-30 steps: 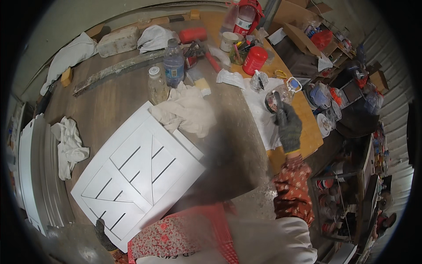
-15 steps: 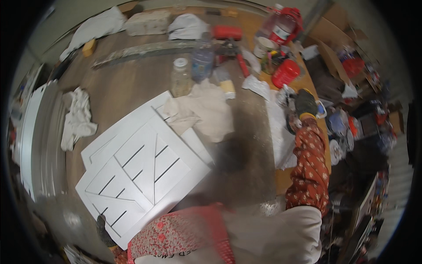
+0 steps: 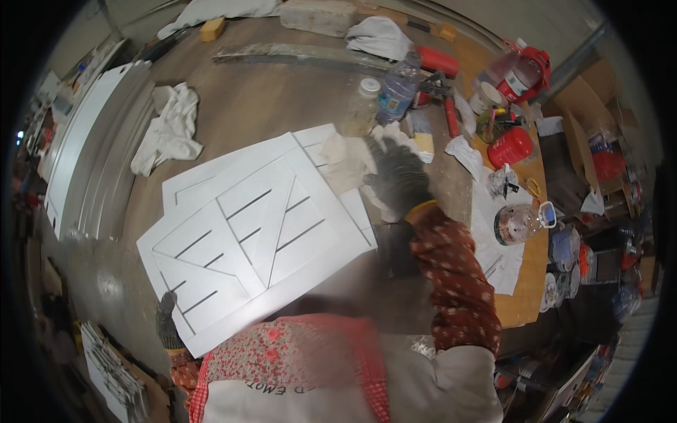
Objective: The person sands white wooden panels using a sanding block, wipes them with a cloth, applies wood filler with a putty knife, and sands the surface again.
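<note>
A white panel (image 3: 211,264) with dark slots and grooved lines lies tilted across the near side of the table, overlapping another white panel (image 3: 187,185) beneath it. At its lower left corner, my left hand (image 3: 168,321), in a dark glove, grips the edge with the thumb on top; the other fingers are mostly hidden. My right hand (image 3: 400,175), gloved too, lies over a beige cloth (image 3: 345,161) by the panel's upper right side. Its fingers are bent into the bunched cloth, partly blurred.
Behind the cloth stand a glass jar (image 3: 365,106) and a plastic bottle (image 3: 397,95). Toward the right are a red canister (image 3: 510,146) and a cut clear jug (image 3: 516,224) on white sheeting. Left lies a white cloth (image 3: 169,134), beside stacked long panels (image 3: 99,141).
My right hand has moved left from the clear jug at the table's right side onto the beige cloth, which is now bunched. My left hand stays on the panel's corner. The view has shifted.
</note>
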### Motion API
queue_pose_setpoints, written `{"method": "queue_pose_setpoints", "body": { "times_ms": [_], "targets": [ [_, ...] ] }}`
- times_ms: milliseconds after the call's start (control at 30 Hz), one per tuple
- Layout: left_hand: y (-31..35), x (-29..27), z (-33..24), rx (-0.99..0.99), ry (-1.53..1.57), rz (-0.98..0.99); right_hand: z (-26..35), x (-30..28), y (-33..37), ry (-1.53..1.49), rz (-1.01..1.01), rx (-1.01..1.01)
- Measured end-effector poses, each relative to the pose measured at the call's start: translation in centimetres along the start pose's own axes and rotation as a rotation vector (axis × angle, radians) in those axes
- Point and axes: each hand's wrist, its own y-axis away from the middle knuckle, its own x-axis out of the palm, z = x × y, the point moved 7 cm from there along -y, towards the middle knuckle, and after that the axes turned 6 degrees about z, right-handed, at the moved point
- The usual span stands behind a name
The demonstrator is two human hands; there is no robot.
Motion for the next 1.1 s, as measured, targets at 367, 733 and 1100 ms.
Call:
{"method": "queue_pose_setpoints", "body": {
  "times_ms": [367, 733, 1100],
  "targets": [
    [-0.4, -11.1, 1.8, 0.350, -0.334, -0.070, -5.0, -11.9, 6.7, 0.091, -0.374, 0.069],
    [-0.6, -7.4, 1.5, 0.384, -0.353, -0.105, 28.4, -0.9, 8.3, -0.013, -0.081, -0.840],
    [-0.9, -9.6, 2.8, 0.307, -0.362, -0.148, 10.9, -7.4, 5.0, 0.062, -0.100, -0.198]
  ]
}}
